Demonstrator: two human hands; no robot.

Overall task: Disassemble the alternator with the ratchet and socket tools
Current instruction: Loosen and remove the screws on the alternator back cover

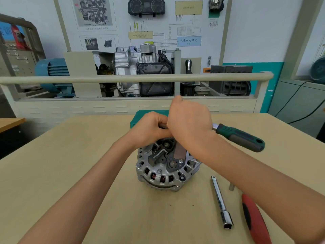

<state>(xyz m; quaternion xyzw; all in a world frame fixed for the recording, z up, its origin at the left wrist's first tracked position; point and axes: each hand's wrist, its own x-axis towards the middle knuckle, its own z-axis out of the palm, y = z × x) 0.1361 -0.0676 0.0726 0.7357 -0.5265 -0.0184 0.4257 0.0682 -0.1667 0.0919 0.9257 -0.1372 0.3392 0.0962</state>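
While the chrome extension bar (222,202) with its socket end and a red-handled tool (255,219) lie unused on the near right of the tabletop (70,173), the alternator (165,166) stands mid-table, rear face up, copper windings showing through its vents. Just beyond and above its far edge, both hands meet. The left hand (149,129) curls around something dark and small, too hidden to name. The right hand (190,120) closes over the head end of the ratchet (241,138), whose green-and-grey handle runs out to the right and slightly nearer. So the fastener being worked likely sits directly beneath the hands, at the alternator's far rim; any swing would sweep that handle sideways. Behind lies a green case (146,115).
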